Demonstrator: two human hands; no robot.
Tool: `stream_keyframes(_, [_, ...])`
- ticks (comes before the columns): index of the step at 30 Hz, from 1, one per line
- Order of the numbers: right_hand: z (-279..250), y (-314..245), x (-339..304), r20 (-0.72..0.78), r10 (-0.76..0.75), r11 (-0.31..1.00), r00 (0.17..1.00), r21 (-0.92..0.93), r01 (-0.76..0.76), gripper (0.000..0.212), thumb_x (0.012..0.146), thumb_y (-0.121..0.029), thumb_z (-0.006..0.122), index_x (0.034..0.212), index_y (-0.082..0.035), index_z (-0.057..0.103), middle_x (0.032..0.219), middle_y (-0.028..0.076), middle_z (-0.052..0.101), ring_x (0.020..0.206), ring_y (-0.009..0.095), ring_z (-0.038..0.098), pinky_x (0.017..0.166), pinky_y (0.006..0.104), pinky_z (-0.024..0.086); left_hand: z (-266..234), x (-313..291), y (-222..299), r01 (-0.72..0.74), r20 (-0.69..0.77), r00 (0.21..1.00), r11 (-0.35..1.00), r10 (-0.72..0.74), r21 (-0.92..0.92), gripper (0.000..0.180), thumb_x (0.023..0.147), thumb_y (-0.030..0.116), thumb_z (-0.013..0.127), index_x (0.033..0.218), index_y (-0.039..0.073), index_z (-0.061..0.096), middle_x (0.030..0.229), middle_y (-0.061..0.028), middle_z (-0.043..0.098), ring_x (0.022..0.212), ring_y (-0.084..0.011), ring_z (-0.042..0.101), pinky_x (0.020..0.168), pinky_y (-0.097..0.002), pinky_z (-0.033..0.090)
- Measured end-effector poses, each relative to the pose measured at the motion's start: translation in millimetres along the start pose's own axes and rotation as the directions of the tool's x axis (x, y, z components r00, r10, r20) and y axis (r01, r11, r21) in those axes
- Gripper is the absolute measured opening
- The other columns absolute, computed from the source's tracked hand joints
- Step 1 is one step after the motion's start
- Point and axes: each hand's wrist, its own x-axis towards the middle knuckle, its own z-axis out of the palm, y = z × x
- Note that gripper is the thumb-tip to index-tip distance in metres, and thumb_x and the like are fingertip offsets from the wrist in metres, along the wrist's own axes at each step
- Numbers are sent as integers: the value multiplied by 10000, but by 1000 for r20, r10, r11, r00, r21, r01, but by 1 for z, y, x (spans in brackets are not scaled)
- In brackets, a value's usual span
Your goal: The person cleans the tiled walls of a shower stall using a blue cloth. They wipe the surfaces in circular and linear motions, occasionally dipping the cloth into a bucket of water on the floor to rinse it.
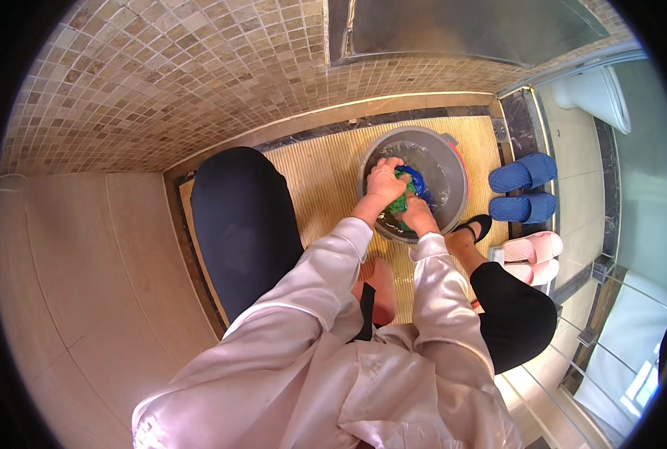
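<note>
Both hands are inside a round grey basin (454,161) that holds water. A wet green and blue cloth (415,179) is bunched up between them. On its left side, my left hand (383,183) grips the cloth with bent fingers. Lower and to the right, my right hand (420,215) is closed on the green part (398,203), its fingertips partly hidden. I cannot tell whether this is one piece of cloth or two. Pale, shiny sleeves cover my forearms down to the wrists.
The basin stands on a ribbed yellowish mat (326,172) beside a mosaic-tiled wall (199,67). Blue slippers (524,176) and pink slippers (531,251) lie to the right. My black-shod foot (477,227) is close to the basin. A dark rounded shape (243,224) fills the left.
</note>
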Motion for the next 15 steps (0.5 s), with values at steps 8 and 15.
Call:
stream_keyframes(8, [-102, -50, -58, -325, -53, 698, 944, 664, 268, 444, 794, -187, 784, 1146, 35, 629, 969, 170, 702, 880, 205, 675, 786, 328, 525, -29, -6, 26, 316, 390, 919, 696, -56, -645, 717, 957, 626, 491, 1263, -6, 634, 1271, -121, 648, 1130, -195, 607, 1009, -344, 445])
stream_keyframes(15, [-78, -59, -55, -696, -99, 878, 711, 275, 392, 475, 850, -189, 731, 1246, 27, 583, 1151, 221, 643, 1032, 374, 629, 903, 412, 487, -35, -15, 32, 508, 526, 832, 139, 175, -850, 754, 897, 722, 512, 1288, 83, 597, 1246, -97, 650, 1144, -256, 613, 1009, -457, 469])
